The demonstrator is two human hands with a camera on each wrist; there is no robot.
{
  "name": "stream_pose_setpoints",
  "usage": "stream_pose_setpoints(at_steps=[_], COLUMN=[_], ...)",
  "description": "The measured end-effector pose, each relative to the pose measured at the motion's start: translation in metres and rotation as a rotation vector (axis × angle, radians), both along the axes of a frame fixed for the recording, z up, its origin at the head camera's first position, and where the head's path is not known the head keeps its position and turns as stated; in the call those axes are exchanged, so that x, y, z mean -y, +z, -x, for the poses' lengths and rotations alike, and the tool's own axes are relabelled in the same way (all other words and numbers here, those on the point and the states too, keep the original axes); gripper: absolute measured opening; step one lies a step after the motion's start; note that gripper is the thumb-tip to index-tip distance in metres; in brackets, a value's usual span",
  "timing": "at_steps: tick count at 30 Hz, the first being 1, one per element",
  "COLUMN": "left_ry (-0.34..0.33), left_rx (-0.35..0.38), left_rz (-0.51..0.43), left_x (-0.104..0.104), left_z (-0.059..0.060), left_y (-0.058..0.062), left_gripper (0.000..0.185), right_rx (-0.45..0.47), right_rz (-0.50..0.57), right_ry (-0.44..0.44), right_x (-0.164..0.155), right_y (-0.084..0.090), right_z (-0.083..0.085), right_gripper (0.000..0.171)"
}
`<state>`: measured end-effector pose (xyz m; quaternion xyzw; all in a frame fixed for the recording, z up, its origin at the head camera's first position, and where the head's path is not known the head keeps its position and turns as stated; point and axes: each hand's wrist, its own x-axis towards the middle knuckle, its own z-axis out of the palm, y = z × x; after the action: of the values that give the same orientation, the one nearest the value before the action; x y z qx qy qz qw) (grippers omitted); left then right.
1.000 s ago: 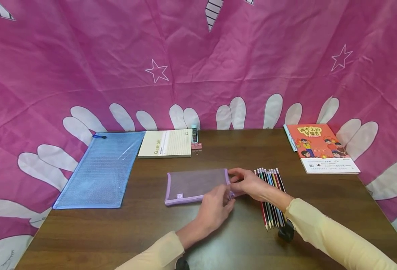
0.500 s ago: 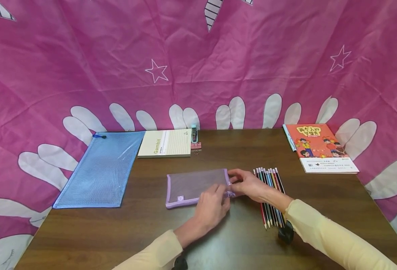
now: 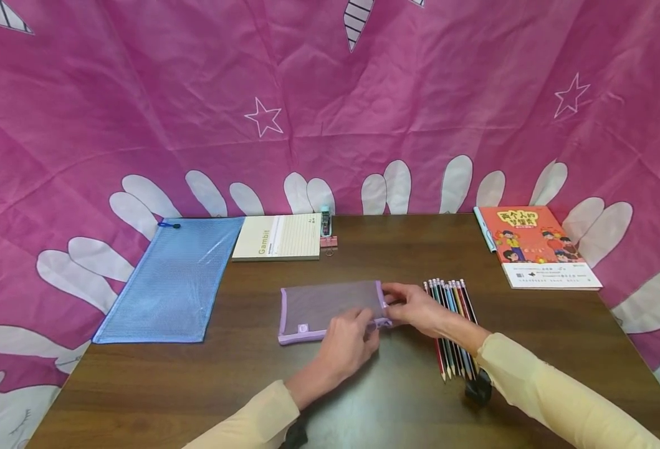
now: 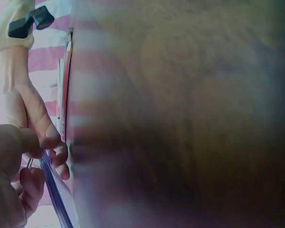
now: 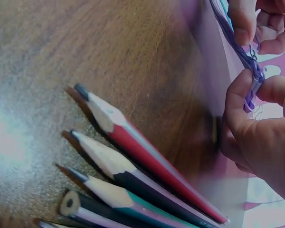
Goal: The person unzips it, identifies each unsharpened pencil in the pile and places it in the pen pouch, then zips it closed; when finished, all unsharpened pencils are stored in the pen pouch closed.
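Observation:
A purple-edged mesh zip pouch (image 3: 324,304) lies in the middle of the table. My right hand (image 3: 416,308) pinches its right end, with thumb and forefinger on the purple corner (image 5: 257,83) in the right wrist view. At the pouch's near zipped edge, my left hand (image 3: 345,342) has its fingers curled and pinches the zipper pull (image 4: 29,163), mostly hidden by the fingers. Several pencils (image 3: 450,330) lie side by side beneath my right wrist; their sharpened tips point toward me.
A blue mesh zip folder (image 3: 167,280) lies at the left, beside a Gambit notebook (image 3: 276,238). Right of that are a small teal-capped item (image 3: 325,223) and a pink binder clip (image 3: 328,241). An orange book (image 3: 537,240) and a light-blue pen (image 3: 485,229) lie at the back right.
My left hand has slid a little to the left along the pouch's near edge. The right hand keeps its hold on the right end, and the pencils have not moved.

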<state>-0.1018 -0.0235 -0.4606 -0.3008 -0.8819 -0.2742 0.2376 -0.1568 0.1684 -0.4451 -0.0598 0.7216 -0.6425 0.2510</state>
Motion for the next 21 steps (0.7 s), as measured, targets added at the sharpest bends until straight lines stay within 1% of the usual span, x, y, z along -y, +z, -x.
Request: stream_pose_setpoints(at_steps=[2,8,14,17,21], left_ry=[-0.004,0.005,0.029,0.03,0.051], left_rx=[-0.002,0.027,0.041,0.047,0.068], left_rz=[-0.004,0.002,-0.003,0.004,0.012], left_x=[0.002,0.013,0.03,0.039,0.053], left_z=[0.001,0.0,0.0,-0.002,-0.006], left_y=[-0.001,-0.003,0.0,0.001,0.0], left_gripper=[0.022,0.022,0.022,0.021,0.021], right_rx=[-0.002,-0.013,-0.029,-0.021,-0.01], right_rz=[0.001,-0.026,-0.034,-0.045,-0.04], right_ry=[-0.007,-0.01,-0.013,-0.008,-0.009], right_x=[-0.002,-0.008,-0.011,-0.015,-0.018], right_y=[0.001,-0.001,0.002,0.003,0.002], right_z=[0.0,0.001,0.007,0.006,0.004], right_gripper=[0.064,0.064,0.065,0.065,0.065])
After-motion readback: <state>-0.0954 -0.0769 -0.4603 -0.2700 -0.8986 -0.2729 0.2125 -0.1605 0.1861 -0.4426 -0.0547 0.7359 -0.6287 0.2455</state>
